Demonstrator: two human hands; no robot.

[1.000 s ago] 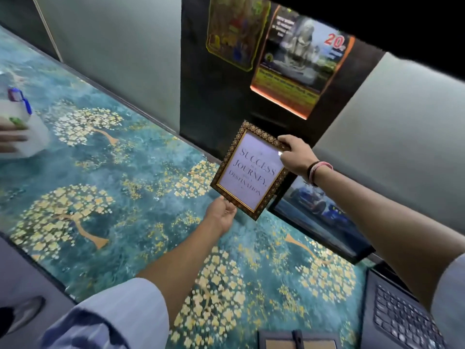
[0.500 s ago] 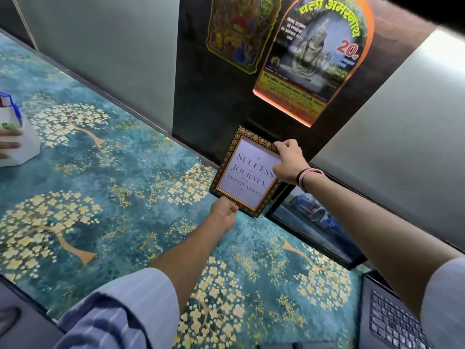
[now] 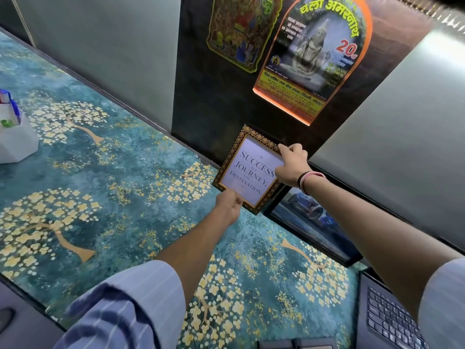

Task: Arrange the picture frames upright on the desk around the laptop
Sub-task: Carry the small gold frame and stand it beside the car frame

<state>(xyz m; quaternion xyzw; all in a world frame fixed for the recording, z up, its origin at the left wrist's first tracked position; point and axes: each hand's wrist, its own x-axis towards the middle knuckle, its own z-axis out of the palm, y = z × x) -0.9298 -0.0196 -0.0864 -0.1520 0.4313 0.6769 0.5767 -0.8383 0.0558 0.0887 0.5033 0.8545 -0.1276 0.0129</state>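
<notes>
The fingers (image 3: 289, 149) of the right hand (image 3: 292, 165) are closed over the top right edge of the quote frame (image 3: 251, 170), and those of the left hand (image 3: 229, 205) pinch its lower left edge, so both hands hold the same frame. It stands tilted at the back of the worktop (image 3: 125, 197), close to the dark wall panel (image 3: 201, 96) and just left of a second frame with a car picture (image 3: 309, 217). I judge it is light and stiff, with a glazed front that is probably fragile and a little slippery, so the patterned border is the better place to take it, on two opposite edges as now. Whether its bottom edge already touches the worktop I cannot tell, and any stand behind it is hidden. The laptop (image 3: 392, 321) is cut off at the lower right; only part of the keyboard shows. A white holder (image 3: 15, 144) is cut at the left edge.
</notes>
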